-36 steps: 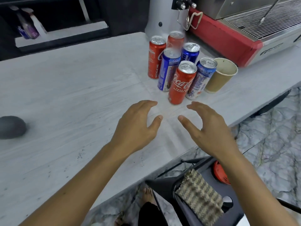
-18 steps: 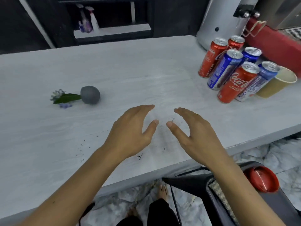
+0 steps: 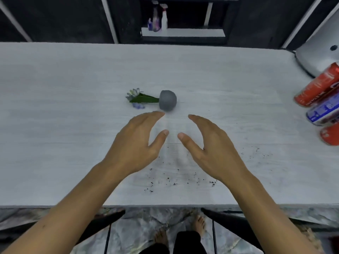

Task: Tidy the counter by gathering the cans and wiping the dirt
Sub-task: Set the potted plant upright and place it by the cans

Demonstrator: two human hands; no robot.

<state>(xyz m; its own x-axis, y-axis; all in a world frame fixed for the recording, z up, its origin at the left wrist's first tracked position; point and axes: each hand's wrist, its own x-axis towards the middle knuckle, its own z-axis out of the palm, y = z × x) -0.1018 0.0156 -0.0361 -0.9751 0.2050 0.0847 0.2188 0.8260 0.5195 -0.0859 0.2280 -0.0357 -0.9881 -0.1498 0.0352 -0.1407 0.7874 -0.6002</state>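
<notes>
Both of my hands hover over the middle of the pale wood-grain counter (image 3: 73,74), palms facing each other, holding nothing. My left hand (image 3: 135,143) and my right hand (image 3: 211,149) have spread fingers. Dark specks of dirt (image 3: 174,180) lie scattered near the front edge, between and under my wrists, and more specks of dirt (image 3: 256,151) lie to the right. At the far right edge stand the gathered cans: a red can (image 3: 319,87), a blue can (image 3: 324,110) and part of another red can (image 3: 330,134), cut off by the frame.
A small grey pot (image 3: 167,99) lies tipped on its side just beyond my fingertips, its green plant with pale flowers (image 3: 137,98) spilling left. A white machine base (image 3: 319,57) sits at the back right. Spray bottles (image 3: 159,21) stand on a shelf behind. Dark chairs (image 3: 233,220) are below the counter edge.
The view has swung left: the cans slid to the right edge and the tipped pot came to the centre. My hands stayed empty and moved left with the view, now near the pot.
</notes>
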